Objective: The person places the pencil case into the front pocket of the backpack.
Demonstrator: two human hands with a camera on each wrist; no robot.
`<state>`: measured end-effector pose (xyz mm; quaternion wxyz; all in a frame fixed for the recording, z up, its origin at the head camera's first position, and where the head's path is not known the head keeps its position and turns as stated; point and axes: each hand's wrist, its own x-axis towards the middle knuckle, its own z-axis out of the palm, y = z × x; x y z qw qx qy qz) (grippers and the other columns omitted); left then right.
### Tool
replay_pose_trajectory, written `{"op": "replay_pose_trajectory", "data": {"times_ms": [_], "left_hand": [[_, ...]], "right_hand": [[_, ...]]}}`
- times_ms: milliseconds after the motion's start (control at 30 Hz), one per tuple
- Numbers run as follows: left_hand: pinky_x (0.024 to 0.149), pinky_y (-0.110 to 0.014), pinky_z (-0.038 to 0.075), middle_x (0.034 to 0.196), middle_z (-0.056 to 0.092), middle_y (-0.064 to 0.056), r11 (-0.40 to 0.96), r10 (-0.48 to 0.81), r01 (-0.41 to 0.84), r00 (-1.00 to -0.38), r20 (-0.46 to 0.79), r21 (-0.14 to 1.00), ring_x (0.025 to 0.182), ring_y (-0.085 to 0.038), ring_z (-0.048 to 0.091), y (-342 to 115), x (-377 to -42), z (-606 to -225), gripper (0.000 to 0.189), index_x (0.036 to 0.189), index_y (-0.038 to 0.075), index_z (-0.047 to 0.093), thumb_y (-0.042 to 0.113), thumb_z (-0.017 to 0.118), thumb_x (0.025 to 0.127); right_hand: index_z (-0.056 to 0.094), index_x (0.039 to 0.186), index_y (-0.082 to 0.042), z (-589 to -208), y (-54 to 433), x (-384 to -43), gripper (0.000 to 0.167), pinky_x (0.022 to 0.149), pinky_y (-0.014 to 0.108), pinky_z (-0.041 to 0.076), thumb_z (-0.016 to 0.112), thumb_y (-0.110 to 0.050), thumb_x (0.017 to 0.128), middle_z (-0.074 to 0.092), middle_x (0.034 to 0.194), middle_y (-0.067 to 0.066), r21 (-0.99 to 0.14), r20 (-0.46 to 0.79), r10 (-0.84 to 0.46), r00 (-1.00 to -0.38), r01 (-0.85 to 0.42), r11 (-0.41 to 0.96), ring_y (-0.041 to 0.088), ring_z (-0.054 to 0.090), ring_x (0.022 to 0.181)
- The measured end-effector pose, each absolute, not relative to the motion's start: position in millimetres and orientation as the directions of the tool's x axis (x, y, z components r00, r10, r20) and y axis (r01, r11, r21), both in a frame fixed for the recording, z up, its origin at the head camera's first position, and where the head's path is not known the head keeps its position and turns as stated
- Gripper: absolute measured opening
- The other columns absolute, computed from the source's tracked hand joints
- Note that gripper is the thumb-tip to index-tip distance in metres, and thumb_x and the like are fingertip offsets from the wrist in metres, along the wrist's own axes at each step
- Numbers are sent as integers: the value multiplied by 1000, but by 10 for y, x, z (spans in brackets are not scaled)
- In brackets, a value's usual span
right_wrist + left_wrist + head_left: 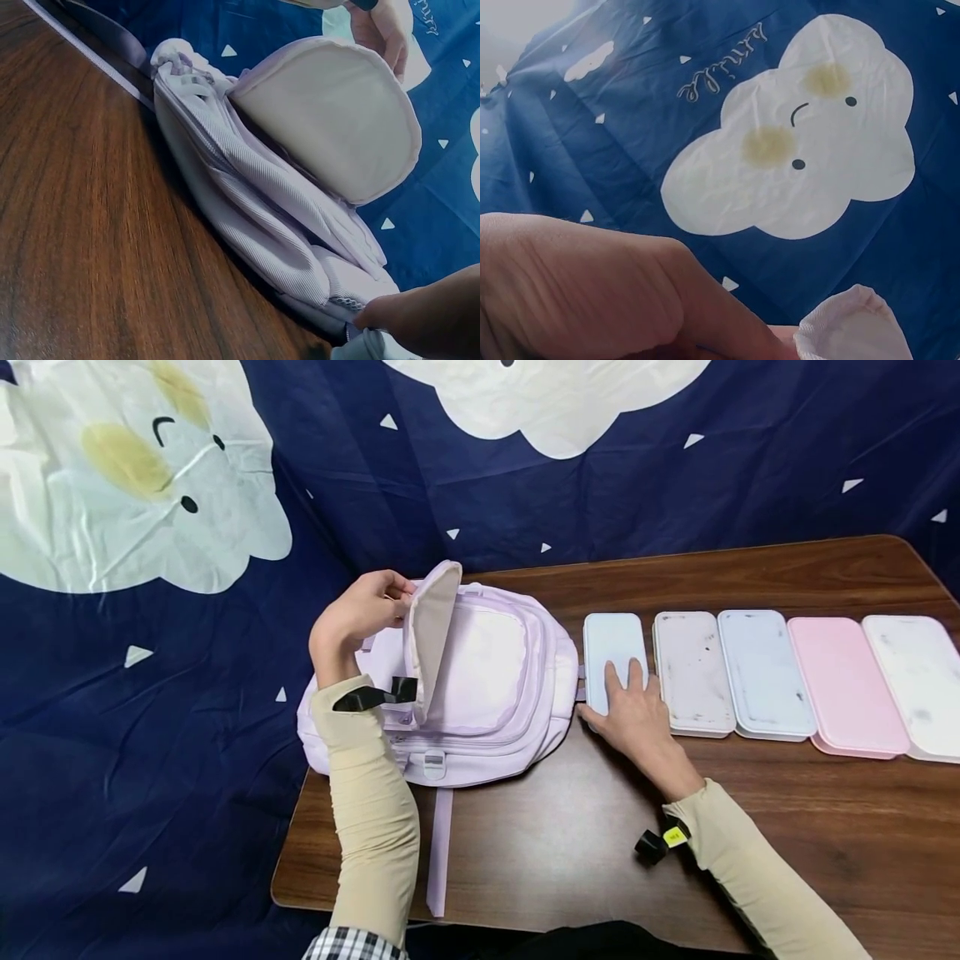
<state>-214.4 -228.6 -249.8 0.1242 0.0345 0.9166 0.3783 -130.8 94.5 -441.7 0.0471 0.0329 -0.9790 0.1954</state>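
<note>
A lilac backpack (491,664) lies on its back on the table, its front pocket flap (437,631) raised. My left hand (363,610) pinches the upper edge of that flap between thumb and fingers. The left wrist view catches only a tip of the flap (859,330). To the right of the backpack lies a flat light blue case (611,639). My right hand (633,717) rests over its near part, fingers spread on the lid and thumb by the left edge. In the right wrist view the case (373,347) shows just a corner beside my thumb.
Right of the blue case stands a row of similar flat cases: a greyish one (693,672), another pale blue one (765,672), a pink one (847,685) and a white one (918,685). A strap (441,852) hangs toward the front edge of the wooden table (555,852).
</note>
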Motion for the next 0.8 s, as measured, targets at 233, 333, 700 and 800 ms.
{"op": "replay_pose_trajectory", "data": {"times_ms": [233, 333, 700, 800], "left_hand": [[86, -34, 50, 98, 53, -7, 683, 163, -43, -964, -209, 730, 86, -14, 53, -2350, -2140, -2514, 28, 119, -6, 51, -3, 47, 91], [84, -31, 50, 98, 53, -7, 681, 161, -51, -963, -217, 731, 86, -14, 53, -2365, -2135, -2512, 29, 119, -5, 51, -4, 47, 91], [77, -24, 50, 94, 53, -4, 676, 169, -40, -964, -207, 736, 81, -11, 54, -2398, -2136, -2512, 28, 118, -5, 52, -3, 50, 90], [76, -22, 49, 95, 54, -5, 679, 168, -37, -964, -205, 733, 81, -11, 54, -2412, -2132, -2511, 28, 118, -5, 52, -4, 50, 90]], "right_hand": [[42, 142, -7, -4409, 944, -1299, 81, 74, 67, 47, 70, -49, 78, 26, 139, 43, -445, 83, 2, -997, -35, 895, 58, 39, 119], [43, 141, -7, -4417, 943, -1297, 82, 75, 67, 47, 72, -48, 76, 29, 134, 47, -474, 98, 12, -995, -37, 880, 59, 41, 114], [50, 132, -3, -4431, 968, -1290, 76, 67, 64, 48, 74, -41, 70, 43, 118, 40, -463, 207, 20, -978, -80, 883, 54, 47, 101], [50, 131, 1, -4425, 992, -1291, 77, 67, 65, 48, 73, -39, 69, 43, 122, 40, -473, 219, 29, -975, -80, 877, 54, 47, 103]]}}
